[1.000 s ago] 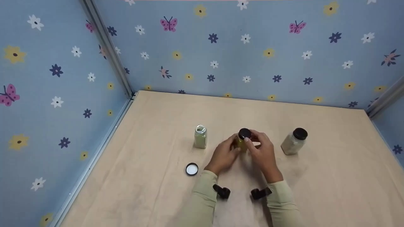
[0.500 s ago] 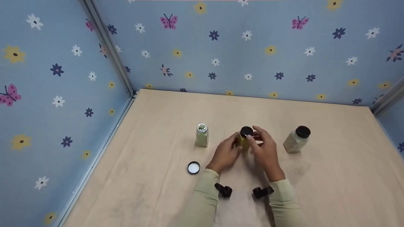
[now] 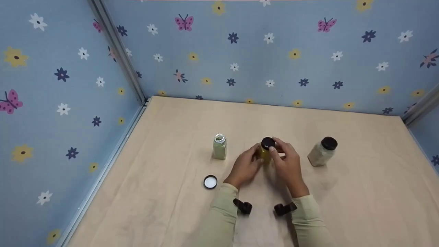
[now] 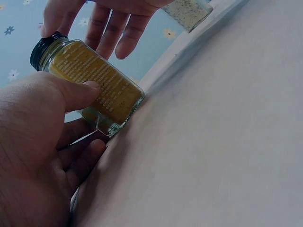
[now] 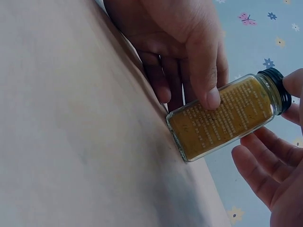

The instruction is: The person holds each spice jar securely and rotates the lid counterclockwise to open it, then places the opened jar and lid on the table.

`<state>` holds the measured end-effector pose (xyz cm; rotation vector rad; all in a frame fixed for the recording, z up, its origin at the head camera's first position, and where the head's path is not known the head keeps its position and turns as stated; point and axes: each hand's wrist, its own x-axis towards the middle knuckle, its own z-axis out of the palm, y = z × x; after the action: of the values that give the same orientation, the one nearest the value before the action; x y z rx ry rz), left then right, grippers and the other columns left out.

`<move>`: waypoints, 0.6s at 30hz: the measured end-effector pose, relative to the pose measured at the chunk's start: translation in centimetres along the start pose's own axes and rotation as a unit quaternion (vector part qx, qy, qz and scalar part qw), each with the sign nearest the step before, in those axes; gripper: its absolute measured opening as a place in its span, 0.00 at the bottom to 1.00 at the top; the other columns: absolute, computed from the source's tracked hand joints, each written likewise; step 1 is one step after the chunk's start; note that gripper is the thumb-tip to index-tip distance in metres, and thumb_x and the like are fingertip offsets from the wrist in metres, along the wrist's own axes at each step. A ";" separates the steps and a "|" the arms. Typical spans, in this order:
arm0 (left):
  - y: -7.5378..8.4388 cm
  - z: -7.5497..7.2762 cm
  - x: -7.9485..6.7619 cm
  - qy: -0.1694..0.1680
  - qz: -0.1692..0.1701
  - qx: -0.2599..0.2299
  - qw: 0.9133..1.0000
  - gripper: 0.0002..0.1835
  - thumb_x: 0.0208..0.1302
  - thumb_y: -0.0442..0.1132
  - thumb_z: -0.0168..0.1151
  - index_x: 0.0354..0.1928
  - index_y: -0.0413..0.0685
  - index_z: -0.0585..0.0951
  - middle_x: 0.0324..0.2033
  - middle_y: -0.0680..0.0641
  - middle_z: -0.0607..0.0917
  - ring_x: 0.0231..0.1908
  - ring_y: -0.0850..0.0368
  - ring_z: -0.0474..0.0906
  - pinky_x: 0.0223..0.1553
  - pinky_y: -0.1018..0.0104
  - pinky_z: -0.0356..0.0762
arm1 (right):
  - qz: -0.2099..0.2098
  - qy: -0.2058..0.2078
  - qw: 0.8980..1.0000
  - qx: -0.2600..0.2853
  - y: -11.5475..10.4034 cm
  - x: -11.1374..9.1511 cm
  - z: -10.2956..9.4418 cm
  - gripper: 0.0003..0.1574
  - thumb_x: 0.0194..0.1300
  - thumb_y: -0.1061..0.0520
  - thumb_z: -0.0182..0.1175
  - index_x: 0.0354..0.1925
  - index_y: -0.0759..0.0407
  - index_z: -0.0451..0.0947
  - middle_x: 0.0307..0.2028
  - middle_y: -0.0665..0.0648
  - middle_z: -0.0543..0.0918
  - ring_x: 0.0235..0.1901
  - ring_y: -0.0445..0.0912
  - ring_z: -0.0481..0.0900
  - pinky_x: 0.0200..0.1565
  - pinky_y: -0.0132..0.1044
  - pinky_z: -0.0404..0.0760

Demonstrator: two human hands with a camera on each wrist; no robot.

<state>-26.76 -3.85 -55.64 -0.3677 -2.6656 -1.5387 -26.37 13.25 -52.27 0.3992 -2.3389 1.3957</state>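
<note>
My left hand (image 3: 244, 167) grips a square glass jar (image 5: 220, 120) of yellow-brown powder round its body, thumb across the printed text. The jar stands upright on the table, as its base on the surface in both wrist views shows. On its black screw lid (image 3: 268, 143) my right hand (image 3: 287, 166) has its thumb and fingers at the rim, pinching it. In the left wrist view the other fingers (image 4: 128, 35) of that hand hang beside the jar. The far side of the lid is partly hidden by the fingers.
An uncapped jar (image 3: 220, 147) of pale green contents stands left of my hands. Nearer me, a loose black lid (image 3: 210, 182) lies with its white inside up. To the right stands a capped jar (image 3: 321, 152) of pale contents. Flowered panels (image 3: 253, 68) border the wooden table (image 3: 154, 164).
The left hand keeps its grip on the jar. My right fingers have shifted slightly at the lid, the forefinger closing in on its rim. The head view has moved a little.
</note>
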 end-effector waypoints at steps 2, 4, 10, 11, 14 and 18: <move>0.0 0.0 -0.1 0.000 -0.002 0.001 1.000 0.32 0.71 0.41 0.61 0.75 0.51 0.66 0.66 0.47 0.76 0.65 0.55 0.70 0.66 0.61 0.65 | 0.003 -0.004 1.000 0.000 0.0 0.0 0.1 0.25 0.72 0.52 0.62 0.64 0.55 0.78 0.45 0.56 0.82 0.44 0.47 0.82 0.36 0.32 0.79; 0.0 -0.1 -0.1 0.001 -0.001 0.001 1.000 0.32 0.70 0.41 0.61 0.75 0.51 0.66 0.65 0.47 0.76 0.65 0.55 0.70 0.66 0.61 0.65 | 0.005 -0.004 1.000 -0.001 0.0 0.1 0.2 0.26 0.71 0.52 0.63 0.64 0.56 0.77 0.45 0.57 0.82 0.43 0.48 0.82 0.36 0.33 0.79; 0.0 -0.2 -0.2 0.010 0.004 -0.003 1.000 0.33 0.70 0.39 0.61 0.75 0.49 0.66 0.66 0.47 0.76 0.65 0.55 0.71 0.66 0.62 0.66 | 0.007 0.001 1.000 0.002 -0.2 0.2 0.5 0.30 0.65 0.50 0.69 0.64 0.56 0.78 0.44 0.57 0.81 0.42 0.51 0.83 0.35 0.34 0.79; 0.0 -0.1 -0.2 0.011 0.004 -0.003 1.000 0.33 0.69 0.39 0.61 0.75 0.50 0.66 0.66 0.47 0.76 0.65 0.55 0.71 0.66 0.62 0.66 | 0.007 0.002 1.000 0.001 -0.2 0.2 0.5 0.30 0.65 0.50 0.69 0.64 0.56 0.78 0.44 0.57 0.82 0.42 0.51 0.83 0.35 0.34 0.79; 0.0 0.0 -0.1 0.011 0.003 -0.001 1.000 0.32 0.69 0.39 0.61 0.75 0.49 0.66 0.65 0.47 0.76 0.64 0.56 0.71 0.66 0.62 0.66 | 0.009 0.003 1.000 -0.002 -0.2 0.1 0.4 0.30 0.66 0.51 0.68 0.64 0.55 0.78 0.44 0.57 0.82 0.42 0.49 0.83 0.34 0.34 0.79; 0.1 0.0 0.0 0.011 0.002 0.002 1.000 0.33 0.69 0.39 0.61 0.75 0.49 0.67 0.65 0.47 0.76 0.64 0.55 0.71 0.66 0.62 0.66 | 0.008 0.004 1.000 0.006 -0.1 0.1 0.3 0.30 0.67 0.50 0.67 0.64 0.56 0.76 0.45 0.56 0.82 0.43 0.47 0.82 0.35 0.32 0.79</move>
<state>-26.71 -3.75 -55.55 -0.3533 -2.6499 -1.5267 -26.48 12.88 -52.27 0.3775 -2.3330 1.4161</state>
